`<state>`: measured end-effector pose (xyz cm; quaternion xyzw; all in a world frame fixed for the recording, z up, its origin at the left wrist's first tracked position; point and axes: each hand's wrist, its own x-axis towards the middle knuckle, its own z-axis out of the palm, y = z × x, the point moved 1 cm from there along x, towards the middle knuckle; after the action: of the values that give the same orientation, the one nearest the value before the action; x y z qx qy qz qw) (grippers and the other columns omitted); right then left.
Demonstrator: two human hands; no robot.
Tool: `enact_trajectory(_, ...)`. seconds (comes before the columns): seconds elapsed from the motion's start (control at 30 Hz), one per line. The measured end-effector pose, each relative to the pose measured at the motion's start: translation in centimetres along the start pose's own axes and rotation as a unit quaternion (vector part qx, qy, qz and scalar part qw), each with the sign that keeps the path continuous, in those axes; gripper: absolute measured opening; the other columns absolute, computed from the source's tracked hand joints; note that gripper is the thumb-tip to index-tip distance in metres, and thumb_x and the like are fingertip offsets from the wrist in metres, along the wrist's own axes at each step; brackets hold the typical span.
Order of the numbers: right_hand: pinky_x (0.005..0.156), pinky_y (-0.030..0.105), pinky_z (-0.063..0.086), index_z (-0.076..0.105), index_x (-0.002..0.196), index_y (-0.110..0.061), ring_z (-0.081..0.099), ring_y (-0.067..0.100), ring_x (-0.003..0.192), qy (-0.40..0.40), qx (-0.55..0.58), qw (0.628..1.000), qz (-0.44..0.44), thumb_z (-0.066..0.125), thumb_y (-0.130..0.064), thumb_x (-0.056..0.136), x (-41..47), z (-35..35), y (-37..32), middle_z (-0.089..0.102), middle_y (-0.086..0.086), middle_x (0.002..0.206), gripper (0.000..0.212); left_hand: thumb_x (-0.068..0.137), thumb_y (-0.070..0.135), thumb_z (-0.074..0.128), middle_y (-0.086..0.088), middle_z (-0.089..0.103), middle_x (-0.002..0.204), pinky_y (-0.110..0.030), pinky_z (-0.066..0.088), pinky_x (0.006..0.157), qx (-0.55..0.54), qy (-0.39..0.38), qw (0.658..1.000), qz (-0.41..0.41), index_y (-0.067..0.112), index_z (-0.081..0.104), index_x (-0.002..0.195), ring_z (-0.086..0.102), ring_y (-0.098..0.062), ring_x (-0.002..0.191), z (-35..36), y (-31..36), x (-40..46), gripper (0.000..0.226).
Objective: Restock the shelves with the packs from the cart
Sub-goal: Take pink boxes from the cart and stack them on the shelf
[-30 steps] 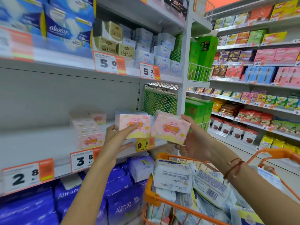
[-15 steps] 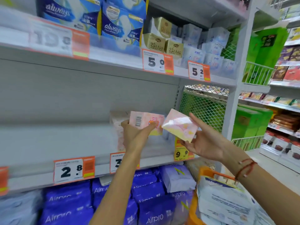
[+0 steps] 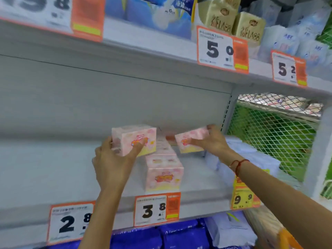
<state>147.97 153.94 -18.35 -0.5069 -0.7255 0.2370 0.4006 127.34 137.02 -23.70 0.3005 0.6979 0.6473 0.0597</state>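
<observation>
My left hand grips a pink pack over the grey middle shelf, just left of a row of the same pink packs standing on that shelf. My right hand holds a second pink pack above the back of that row, to its right. Of the orange cart only a corner shows at the bottom right.
White packs lie on the shelf right of the row. Price tags line the shelf edge. Above runs a stocked shelf; blue packs fill the one below. A green mesh panel closes the right side.
Both hands have carried their pink packs forward, in over the middle shelf and close to the pink row. The view has moved nearer the shelf, and the cart has dropped almost out of sight.
</observation>
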Motion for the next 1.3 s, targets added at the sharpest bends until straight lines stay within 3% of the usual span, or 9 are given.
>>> enact_trajectory(0.1,0.085,0.032,0.042,0.034,0.126,-0.009,0.053,0.027,0.111,-0.039,-0.147,0.988,-0.004,0.085,-0.046,0.06,2.2,2.4,1.8,0.051,0.008,0.117,0.091,0.055,0.074,0.07,0.002,0.06,0.12,-0.031,0.045,0.08,-0.01,-0.016,1.0,0.0,0.022,0.053,0.121,0.058,-0.014,0.097,-0.9,-0.9,0.2,0.085)
enact_trajectory(0.2,0.096,0.038,0.045,0.018,0.135,-0.018,0.053,0.03,0.114,-0.139,-0.125,0.982,0.023,0.081,-0.036,0.069,3.7,3.5,3.0,0.053,0.016,0.122,0.093,0.064,0.062,0.072,0.005,0.058,0.123,-0.027,0.037,0.077,-0.01,-0.029,1.0,-0.004,0.022,0.051,0.125,0.054,-0.009,0.093,-1.1,-1.8,0.8,0.076)
enact_trajectory(0.33,0.098,0.03,0.037,0.029,0.141,-0.015,0.045,0.029,0.124,-0.205,-0.262,0.943,-0.023,0.072,-0.03,0.081,4.6,4.0,2.9,0.048,0.013,0.134,0.075,0.065,0.061,0.072,0.009,0.059,0.122,-0.03,0.044,0.084,0.018,-0.072,0.997,-0.017,0.022,0.05,0.125,0.058,-0.011,0.101,-1.5,-1.9,1.6,0.075)
enact_trajectory(0.43,0.103,0.033,0.034,0.036,0.142,-0.02,0.032,0.032,0.131,-0.163,-0.369,0.91,-0.098,0.072,-0.033,0.08,5.5,4.6,2.3,0.033,0.015,0.14,0.073,0.063,0.06,0.074,0.014,0.061,0.115,-0.037,0.049,0.091,0.015,-0.092,0.996,-0.008,0.024,0.054,0.12,0.06,-0.01,0.101,-1.6,-1.3,2.1,0.07)
enact_trajectory(0.5,0.103,0.04,0.037,0.036,0.143,-0.025,0.033,0.033,0.13,-0.127,-0.404,0.894,-0.146,0.072,-0.032,0.078,5.7,5.0,1.7,0.029,0.012,0.143,0.074,0.06,0.062,0.074,0.015,0.062,0.114,-0.04,0.05,0.092,0.002,-0.095,0.995,-0.004,0.025,0.056,0.118,0.062,-0.011,0.101,-1.4,-1.0,2.2,0.071)
enact_trajectory(0.73,0.089,0.034,0.044,0.049,0.13,-0.027,0.05,0.03,0.114,-0.095,-0.347,0.912,-0.196,0.063,-0.012,0.081,5.6,7.4,1.9,0.054,0.008,0.122,0.053,0.045,0.077,0.07,0.015,0.062,0.114,-0.042,0.05,0.091,-0.005,-0.102,0.995,-0.014,0.027,0.055,0.119,0.062,-0.012,0.1,-0.5,-1.0,1.6,0.091)
enact_trajectory(0.93,0.086,0.035,0.048,0.051,0.126,-0.026,0.054,0.027,0.108,-0.097,-0.29,0.928,-0.214,0.066,-0.01,0.078,6.0,7.7,2.4,0.055,0.007,0.119,0.052,0.044,0.075,0.069,0.014,0.062,0.113,-0.043,0.05,0.092,-0.016,-0.091,0.996,-0.017,0.027,0.054,0.121,0.062,-0.013,0.101,-0.7,-1.1,1.9,0.092)
enact_trajectory(1.17,0.082,0.04,0.052,0.05,0.126,-0.027,0.057,0.029,0.103,-0.085,-0.312,0.921,-0.217,0.067,-0.012,0.08,6.4,8.1,2.5,0.056,0.007,0.115,0.051,0.044,0.074,0.066,0.015,0.063,0.111,-0.042,0.051,0.091,-0.026,-0.092,0.995,-0.022,0.028,0.056,0.119,0.064,-0.011,0.098,-0.6,-1.3,2.0,0.088)
enact_trajectory(1.3,0.086,0.035,0.049,0.049,0.129,-0.028,0.057,0.028,0.108,-0.087,-0.33,0.914,-0.22,0.068,-0.022,0.082,6.6,8.2,2.6,0.057,0.005,0.122,0.05,0.044,0.075,0.066,0.017,0.064,0.11,-0.041,0.05,0.091,-0.026,-0.096,0.995,-0.023,0.03,0.057,0.118,0.064,-0.01,0.098,-0.7,-1.0,1.9,0.088)
